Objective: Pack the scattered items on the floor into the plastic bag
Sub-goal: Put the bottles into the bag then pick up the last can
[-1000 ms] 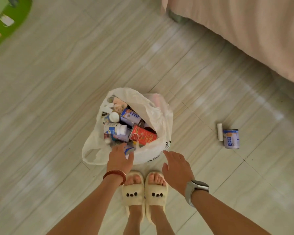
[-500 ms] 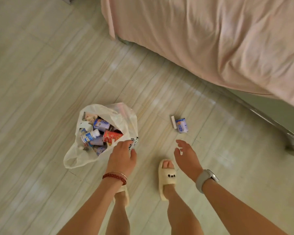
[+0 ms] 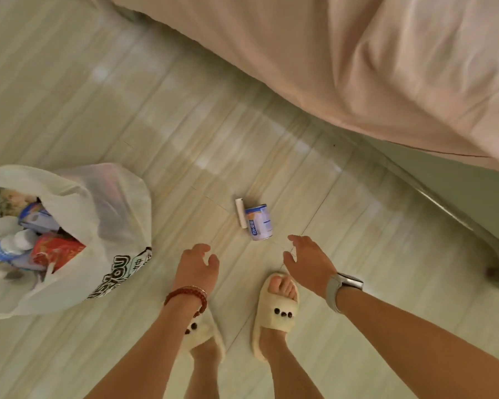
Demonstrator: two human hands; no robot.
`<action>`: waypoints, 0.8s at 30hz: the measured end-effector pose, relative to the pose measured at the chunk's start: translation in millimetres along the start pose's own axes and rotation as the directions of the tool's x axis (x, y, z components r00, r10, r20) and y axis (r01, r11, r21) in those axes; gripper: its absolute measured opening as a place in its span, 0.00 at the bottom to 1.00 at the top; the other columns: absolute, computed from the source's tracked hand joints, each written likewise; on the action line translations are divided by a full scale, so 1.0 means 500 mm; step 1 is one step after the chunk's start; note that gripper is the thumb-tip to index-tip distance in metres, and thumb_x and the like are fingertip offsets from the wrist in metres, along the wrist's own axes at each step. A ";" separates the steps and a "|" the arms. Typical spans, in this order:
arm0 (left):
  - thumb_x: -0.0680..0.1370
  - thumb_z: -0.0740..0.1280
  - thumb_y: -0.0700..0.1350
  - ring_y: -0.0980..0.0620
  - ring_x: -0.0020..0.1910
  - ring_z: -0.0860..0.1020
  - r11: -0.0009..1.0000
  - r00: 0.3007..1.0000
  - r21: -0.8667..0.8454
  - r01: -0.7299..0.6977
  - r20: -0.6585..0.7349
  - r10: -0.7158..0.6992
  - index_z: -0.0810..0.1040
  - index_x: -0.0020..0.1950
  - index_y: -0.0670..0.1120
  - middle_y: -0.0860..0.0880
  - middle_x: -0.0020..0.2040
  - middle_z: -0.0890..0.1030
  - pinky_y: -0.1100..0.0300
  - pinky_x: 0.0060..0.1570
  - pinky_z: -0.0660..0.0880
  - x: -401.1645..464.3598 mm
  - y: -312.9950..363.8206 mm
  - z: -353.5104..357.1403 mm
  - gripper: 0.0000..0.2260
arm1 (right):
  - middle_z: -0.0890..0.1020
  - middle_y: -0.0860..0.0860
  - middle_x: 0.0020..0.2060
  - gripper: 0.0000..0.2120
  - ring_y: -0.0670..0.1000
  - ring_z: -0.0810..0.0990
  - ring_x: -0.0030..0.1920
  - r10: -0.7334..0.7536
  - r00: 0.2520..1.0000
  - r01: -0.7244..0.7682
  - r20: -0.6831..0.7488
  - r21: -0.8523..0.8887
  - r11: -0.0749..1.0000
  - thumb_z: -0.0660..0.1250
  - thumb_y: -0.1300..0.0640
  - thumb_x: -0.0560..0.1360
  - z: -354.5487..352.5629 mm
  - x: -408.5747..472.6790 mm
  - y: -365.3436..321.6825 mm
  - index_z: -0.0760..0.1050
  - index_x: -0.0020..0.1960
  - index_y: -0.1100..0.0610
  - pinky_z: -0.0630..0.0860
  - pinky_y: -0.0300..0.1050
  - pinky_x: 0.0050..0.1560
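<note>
A white plastic bag (image 3: 118, 226) stands open on the floor at the left, holding several cans, bottles and packets. A blue-and-white can (image 3: 258, 222) lies on its side in the middle of the floor, with a small white tube (image 3: 240, 213) touching its left side. My right hand (image 3: 310, 262) hovers just below and right of the can, fingers spread, holding nothing. My left hand (image 3: 196, 266) hangs lower left of the can, fingers relaxed and empty, away from the bag.
A bed with a pink sheet (image 3: 357, 67) fills the upper right, its metal frame (image 3: 455, 214) running down the right side. My feet in cream slippers (image 3: 275, 309) stand just below the hands on the pale tiled floor.
I have stepped right, away from the bag and toward the can. My left hand has left the bag's rim. Both hands now reach near the can and tube.
</note>
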State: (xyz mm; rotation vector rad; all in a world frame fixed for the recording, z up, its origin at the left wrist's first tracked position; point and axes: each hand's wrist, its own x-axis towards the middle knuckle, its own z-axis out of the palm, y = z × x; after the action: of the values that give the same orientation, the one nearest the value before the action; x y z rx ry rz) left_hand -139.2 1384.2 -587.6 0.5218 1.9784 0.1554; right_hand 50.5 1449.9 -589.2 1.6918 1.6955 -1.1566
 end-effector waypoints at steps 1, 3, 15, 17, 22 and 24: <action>0.78 0.59 0.42 0.45 0.58 0.74 1.000 1.000 0.008 -0.007 0.015 0.006 0.71 0.63 0.45 0.43 0.63 0.72 0.60 0.53 0.67 0.035 0.000 0.034 0.14 | 0.66 0.56 0.67 0.24 0.55 0.65 0.67 0.011 1.000 -0.011 0.001 -0.011 1.000 0.56 0.52 0.78 0.015 0.043 0.016 0.56 0.72 0.57 0.66 0.48 0.66; 0.78 0.58 0.43 0.46 0.59 0.74 1.000 1.000 0.015 -0.018 0.020 0.018 0.70 0.63 0.45 0.43 0.63 0.72 0.60 0.53 0.66 0.105 -0.003 0.091 0.14 | 0.64 0.56 0.68 0.29 0.56 0.63 0.68 0.027 1.000 -0.026 -0.011 0.032 0.999 0.57 0.48 0.77 0.059 0.124 0.034 0.52 0.73 0.59 0.65 0.49 0.66; 0.73 0.66 0.54 0.40 0.48 0.78 1.000 0.975 -0.008 -0.011 -0.222 0.009 0.78 0.44 0.42 0.39 0.50 0.79 0.51 0.45 0.75 0.446 0.030 0.266 0.15 | 0.71 0.53 0.54 0.33 0.54 0.72 0.56 0.003 0.970 0.093 -0.242 0.384 0.918 0.71 0.49 0.65 0.233 0.352 0.054 0.63 0.65 0.58 0.74 0.51 0.57; 0.73 0.65 0.53 0.39 0.46 0.78 0.997 0.981 0.078 -0.012 -0.192 0.026 0.78 0.43 0.41 0.38 0.49 0.79 0.53 0.42 0.73 0.447 0.033 0.262 0.15 | 0.70 0.50 0.53 0.32 0.53 0.73 0.55 0.031 0.972 0.064 -0.233 0.389 0.919 0.71 0.50 0.65 0.228 0.339 0.057 0.64 0.64 0.57 0.75 0.51 0.56; 0.77 0.61 0.49 0.45 0.40 0.74 0.997 0.991 -0.014 -0.080 -0.106 0.078 0.73 0.51 0.40 0.45 0.41 0.76 0.58 0.36 0.68 0.354 0.024 0.223 0.12 | 0.69 0.51 0.52 0.29 0.52 0.77 0.47 0.119 0.980 -0.038 -0.162 0.431 0.902 0.71 0.51 0.66 0.182 0.263 0.052 0.63 0.63 0.55 0.76 0.45 0.49; 0.76 0.62 0.49 0.47 0.38 0.73 0.994 0.996 -0.097 -0.043 -0.081 0.035 0.71 0.48 0.42 0.50 0.36 0.73 0.60 0.31 0.65 0.282 0.003 0.193 0.10 | 0.68 0.51 0.53 0.30 0.51 0.76 0.46 0.111 0.982 -0.037 -0.154 0.416 0.909 0.71 0.52 0.67 0.155 0.218 0.034 0.62 0.64 0.56 0.77 0.44 0.47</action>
State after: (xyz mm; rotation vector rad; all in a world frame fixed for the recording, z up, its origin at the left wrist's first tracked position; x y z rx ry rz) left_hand -105.2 1434.0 -747.4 0.4970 2.0272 0.3009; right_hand 36.3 1445.8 -723.0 2.1487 1.5426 -1.4433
